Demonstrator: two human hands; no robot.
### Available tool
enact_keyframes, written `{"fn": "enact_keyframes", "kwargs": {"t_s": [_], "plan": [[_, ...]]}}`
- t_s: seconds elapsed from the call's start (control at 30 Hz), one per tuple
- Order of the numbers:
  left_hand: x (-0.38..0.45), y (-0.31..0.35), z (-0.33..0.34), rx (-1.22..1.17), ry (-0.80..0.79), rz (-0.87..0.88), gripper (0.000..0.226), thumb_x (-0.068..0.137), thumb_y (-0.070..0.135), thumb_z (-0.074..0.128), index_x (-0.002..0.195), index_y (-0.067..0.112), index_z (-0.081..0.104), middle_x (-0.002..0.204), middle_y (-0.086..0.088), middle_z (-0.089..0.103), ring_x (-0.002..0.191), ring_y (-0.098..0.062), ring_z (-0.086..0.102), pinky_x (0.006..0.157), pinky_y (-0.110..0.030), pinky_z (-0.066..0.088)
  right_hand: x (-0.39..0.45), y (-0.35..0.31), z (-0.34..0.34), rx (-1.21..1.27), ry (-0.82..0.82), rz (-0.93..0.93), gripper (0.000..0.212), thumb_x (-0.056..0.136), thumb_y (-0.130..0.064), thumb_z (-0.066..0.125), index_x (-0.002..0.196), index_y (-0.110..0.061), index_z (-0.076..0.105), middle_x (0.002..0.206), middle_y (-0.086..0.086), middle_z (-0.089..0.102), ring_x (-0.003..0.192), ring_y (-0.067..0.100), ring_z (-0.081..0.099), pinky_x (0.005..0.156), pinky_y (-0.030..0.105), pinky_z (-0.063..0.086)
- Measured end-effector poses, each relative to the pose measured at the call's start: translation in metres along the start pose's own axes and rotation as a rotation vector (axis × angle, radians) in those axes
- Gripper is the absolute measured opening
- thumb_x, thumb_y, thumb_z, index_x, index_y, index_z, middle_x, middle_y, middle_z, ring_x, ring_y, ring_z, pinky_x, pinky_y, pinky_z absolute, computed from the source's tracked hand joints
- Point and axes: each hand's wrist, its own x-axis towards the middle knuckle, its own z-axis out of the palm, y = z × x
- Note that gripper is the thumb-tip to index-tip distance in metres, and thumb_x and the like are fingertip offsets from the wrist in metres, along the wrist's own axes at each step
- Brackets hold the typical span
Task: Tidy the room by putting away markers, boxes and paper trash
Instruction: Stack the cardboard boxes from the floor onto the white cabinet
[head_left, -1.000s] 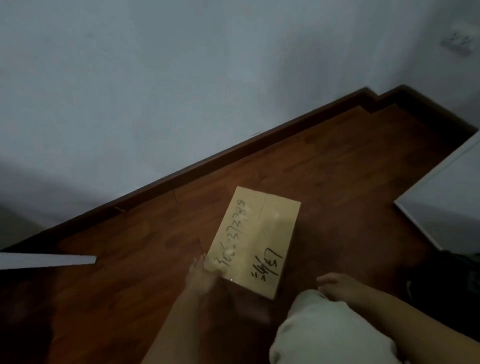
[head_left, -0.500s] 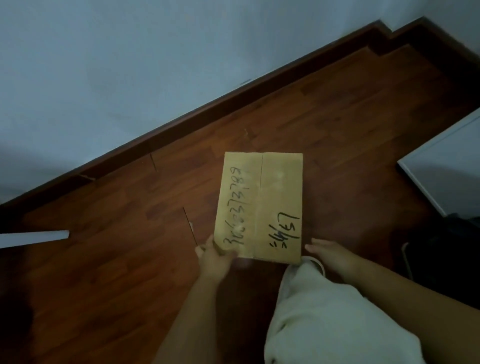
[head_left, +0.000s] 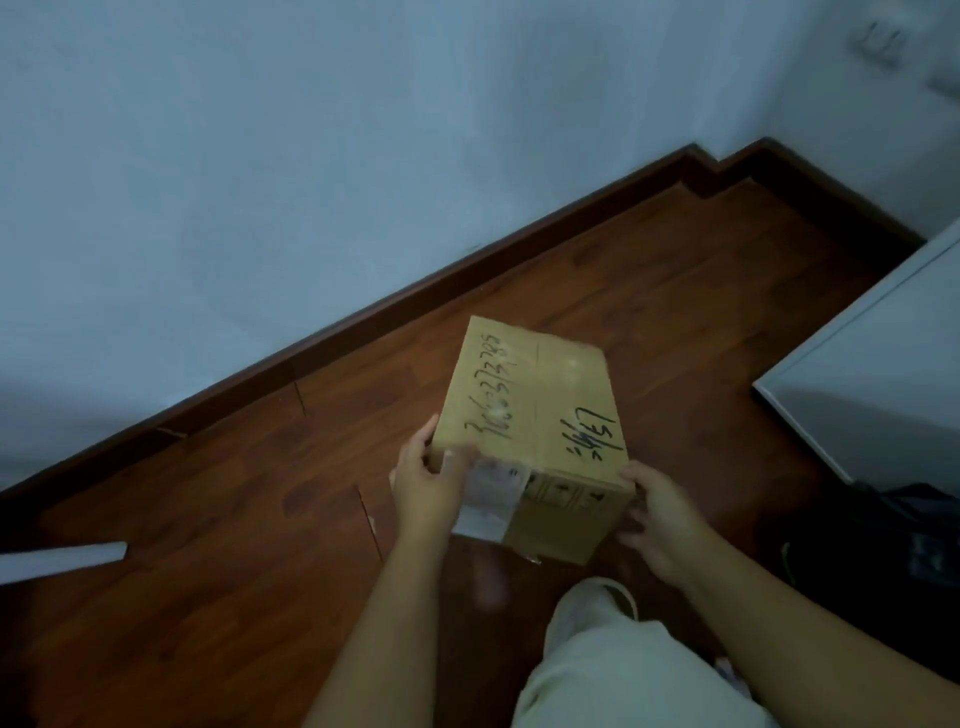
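A brown cardboard box with black handwriting on its top and a white label on its near face is held just above the dark wooden floor. My left hand grips its near left corner, thumb on the top. My right hand clasps the near right corner and side. The box tilts, its near end raised toward me.
A white wall with a dark skirting board runs diagonally behind the box. A white furniture panel stands at the right, dark items below it. A white strip lies on the floor at the left. My trouser leg fills the bottom.
The box has come up off the floor and tilted. My right hand moved from beside my knee onto the box's right corner; my left hand kept its hold.
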Motion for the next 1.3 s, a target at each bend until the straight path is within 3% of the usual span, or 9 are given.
{"fn": "enact_keyframes", "kwargs": {"t_s": [0.17, 0.3, 0.43, 0.6, 0.7, 0.8, 1.0, 1.1, 1.3], "plan": [[0.011, 0.119, -0.014, -0.075, 0.003, 0.262, 0.05, 0.079, 0.065, 0.058, 0.121, 0.039, 0.065, 0.111, 0.022, 0.06, 0.102, 0.008, 0.056, 0.081, -0.013, 0.039, -0.068, -0.085, 0.003, 0.138, -0.12, -0.112, 0.024, 0.092, -0.024, 0.051, 0.105, -0.012, 0.068, 0.109, 0.011, 0.068, 0.105, 0.029, 0.06, 0.069, 0.047, 0.054], [-0.002, 0.188, -0.025, -0.067, 0.024, 0.365, 0.03, 0.094, 0.055, 0.046, 0.098, 0.035, 0.069, 0.096, 0.015, 0.062, 0.1, -0.011, 0.059, 0.079, -0.026, 0.041, -0.123, -0.12, -0.004, 0.217, -0.212, -0.226, 0.026, 0.092, -0.025, 0.05, 0.11, -0.014, 0.067, 0.106, 0.007, 0.074, 0.109, 0.027, 0.062, 0.076, 0.051, 0.054], [-0.035, 0.271, -0.021, 0.029, 0.093, 0.738, 0.036, 0.101, 0.033, 0.041, 0.132, 0.028, 0.057, 0.119, 0.001, 0.063, 0.114, -0.02, 0.053, 0.086, -0.026, 0.034, -0.184, -0.175, -0.021, 0.367, -0.233, -0.464, 0.027, 0.092, -0.025, 0.052, 0.119, -0.025, 0.055, 0.111, 0.0, 0.066, 0.108, 0.02, 0.055, 0.071, 0.047, 0.053], [-0.101, 0.378, -0.008, -0.525, -0.022, 0.839, 0.052, 0.075, 0.057, 0.056, 0.125, 0.046, 0.057, 0.098, 0.031, 0.054, 0.103, 0.009, 0.057, 0.087, -0.017, 0.042, -0.281, -0.261, -0.049, 0.429, -0.228, -0.816, 0.048, 0.093, -0.021, 0.05, 0.14, -0.023, 0.044, 0.105, -0.007, 0.074, 0.108, 0.012, 0.06, 0.084, 0.042, 0.05], [-0.143, 0.44, -0.01, -0.713, -0.051, 0.95, 0.055, 0.077, 0.052, 0.058, 0.131, 0.038, 0.058, 0.102, 0.028, 0.053, 0.109, 0.002, 0.057, 0.094, -0.028, 0.047, -0.354, -0.309, -0.062, 0.419, -0.207, -1.01, 0.052, 0.093, -0.021, 0.049, 0.144, -0.024, 0.04, 0.106, -0.013, 0.072, 0.109, 0.006, 0.057, 0.104, 0.046, 0.038], [-0.18, 0.501, -0.019, -0.871, -0.068, 1.042, 0.054, 0.078, 0.044, 0.058, 0.131, 0.033, 0.059, 0.107, 0.023, 0.055, 0.11, -0.002, 0.058, 0.099, -0.035, 0.049, -0.425, -0.341, -0.069, 0.391, -0.197, -1.206, 0.038, 0.095, -0.019, 0.048, 0.132, -0.03, 0.05, 0.1, -0.02, 0.073, 0.106, 0.002, 0.055, 0.095, 0.036, 0.038], [-0.25, 0.589, -0.026, -1.064, -0.242, 1.212, 0.05, 0.077, 0.035, 0.061, 0.127, 0.031, 0.056, 0.133, -0.01, 0.053, 0.119, -0.017, 0.058, 0.1, -0.049, 0.049, -0.538, -0.357, -0.094, 0.34, -0.083, -1.487, 0.053, 0.091, -0.016, 0.052, 0.142, -0.026, 0.043, 0.136, -0.005, 0.057, 0.118, 0.007, 0.053, 0.098, 0.036, 0.033], [-0.282, 0.623, -0.014, -1.049, -0.386, 1.294, 0.064, 0.075, 0.034, 0.065, 0.137, 0.021, 0.049, 0.136, -0.01, 0.049, 0.121, -0.018, 0.056, 0.098, -0.049, 0.051, -0.581, -0.358, -0.118, 0.341, 0.018, -1.611, 0.066, 0.083, -0.016, 0.057, 0.146, -0.027, 0.037, 0.14, -0.002, 0.052, 0.133, 0.015, 0.041, 0.115, 0.049, 0.019], [-0.307, 0.682, 0.032, -0.814, -0.625, 1.35, 0.078, 0.078, 0.018, 0.067, 0.148, 0.029, 0.034, 0.137, -0.001, 0.046, 0.119, -0.013, 0.054, 0.09, -0.041, 0.056, -0.622, -0.377, -0.153, 0.229, 0.241, -1.671, 0.08, 0.079, -0.018, 0.062, 0.15, -0.026, 0.024, 0.146, -0.004, 0.043, 0.137, 0.017, 0.034, 0.114, 0.052, 0.015]]}}
